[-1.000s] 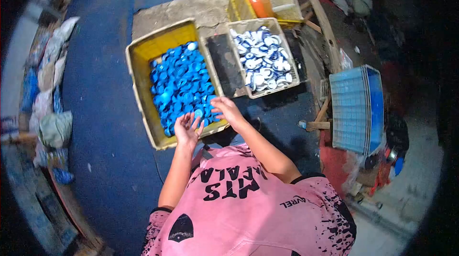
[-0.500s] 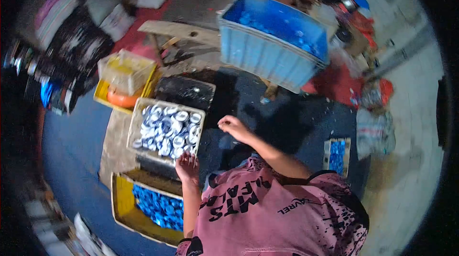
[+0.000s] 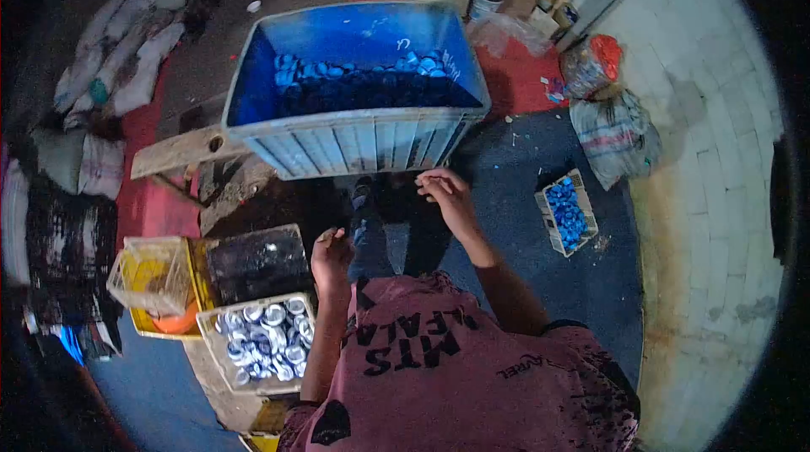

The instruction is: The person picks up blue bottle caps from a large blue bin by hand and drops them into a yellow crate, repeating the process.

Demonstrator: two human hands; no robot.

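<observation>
Round swing both hands, away from the white caps [image 3: 272, 339], lower left, towards the tub [image 3: 363, 142], upper centre. Right hand [image 3: 444, 191]: loosely open, nothing showing. Left hand [image 3: 332, 261]: curled narrow, contents can't be told. Blue caps [image 3: 295, 72] already lie in the tub; more wait in the crate [image 3: 588, 199], right. What's left to do, can't say.

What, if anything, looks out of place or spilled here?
A small white round piece lies alone on the dark floor, upper left, well away from the crate of white caps. Small scraps litter the red mat near the sacks, possibly spilled.
</observation>
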